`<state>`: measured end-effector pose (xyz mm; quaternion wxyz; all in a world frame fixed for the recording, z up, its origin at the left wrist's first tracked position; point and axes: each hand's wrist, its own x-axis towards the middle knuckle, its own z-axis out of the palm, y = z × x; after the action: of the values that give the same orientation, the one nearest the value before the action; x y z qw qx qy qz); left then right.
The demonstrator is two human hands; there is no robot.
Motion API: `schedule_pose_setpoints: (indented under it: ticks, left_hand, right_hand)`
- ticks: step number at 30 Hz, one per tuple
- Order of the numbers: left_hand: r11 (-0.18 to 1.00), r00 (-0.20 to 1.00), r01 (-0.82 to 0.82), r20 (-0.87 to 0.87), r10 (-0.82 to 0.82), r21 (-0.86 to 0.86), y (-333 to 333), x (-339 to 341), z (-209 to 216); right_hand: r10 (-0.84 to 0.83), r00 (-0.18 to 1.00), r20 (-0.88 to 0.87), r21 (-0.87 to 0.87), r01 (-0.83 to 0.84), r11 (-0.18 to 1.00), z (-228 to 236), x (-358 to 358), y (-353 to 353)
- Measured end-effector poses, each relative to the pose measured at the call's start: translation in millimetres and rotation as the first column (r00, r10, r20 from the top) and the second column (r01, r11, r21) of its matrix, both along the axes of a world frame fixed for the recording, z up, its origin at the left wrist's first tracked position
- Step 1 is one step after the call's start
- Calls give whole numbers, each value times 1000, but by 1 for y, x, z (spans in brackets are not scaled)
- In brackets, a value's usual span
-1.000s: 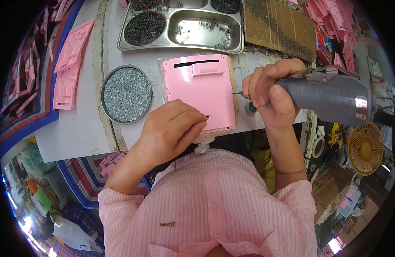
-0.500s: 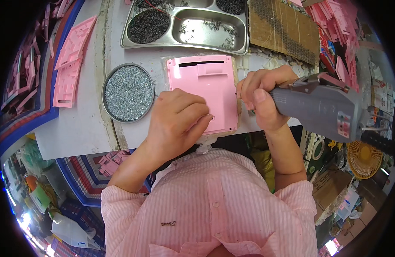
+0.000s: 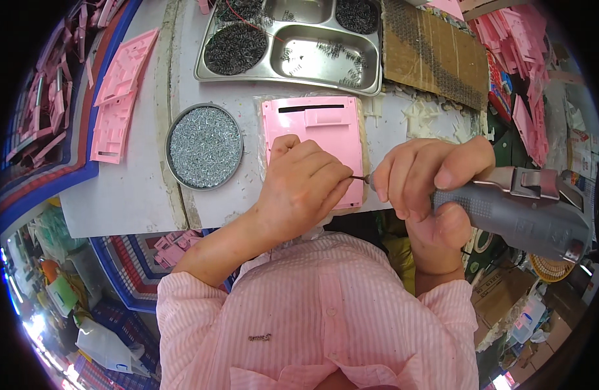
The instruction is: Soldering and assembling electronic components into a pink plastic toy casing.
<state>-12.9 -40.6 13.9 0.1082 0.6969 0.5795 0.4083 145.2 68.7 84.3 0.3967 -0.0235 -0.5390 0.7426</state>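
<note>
A pink plastic panel [image 3: 315, 140] with a dark slot along its far end lies flat on the table in front of me. My left hand [image 3: 306, 179] is over its near half, thumb and fingertips pinched together. Whatever they hold is too small or hidden to make out. At those fingertips ends the thin dark bit of a grey electric screwdriver [image 3: 530, 224], which lies almost level, pointing left. My right hand [image 3: 429, 179] is wrapped round the front of the screwdriver, to the right of the panel. Left of the panel stands a round dish [image 3: 205, 146] full of small silvery screws.
A metal compartment tray [image 3: 299, 88] with dark springs stands behind the panel, beside a cardboard sheet [image 3: 432, 58]. Pink parts [image 3: 120, 97] lie at the left, near a blue-rimmed basket [image 3: 85, 172]. More pink parts [image 3: 533, 84] are piled at the far right.
The screwdriver has turned from pointing up and left to nearly level, and its bit has come to my left fingertips. My left hand has shifted right; the view has moved slightly.
</note>
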Motion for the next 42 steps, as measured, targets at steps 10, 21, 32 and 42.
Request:
schedule_pose_setpoints:
  ticks: [10, 21, 32, 42]
  left_hand:
    - [751, 767, -592, -490, 415, -291, -50, -103, 3]
    - [794, 835, -525, -368, 410, -306, -52, -119, -18]
    - [978, 954, -149, 238, 180, -143, -32, -41, 1]
    - [941, 938, -337, 81, 338, -30, -46, -57, -4]
  right_hand:
    - [-222, 974, 35, 142, 216, 966, -51, -45, 68]
    - [-238, 943, 234, 384, 135, 913, -56, -63, 77]
    - [134, 987, 84, 7, -135, 991, 16, -69, -7]
    - [85, 975, 204, 61, -100, 993, 4, -94, -16]
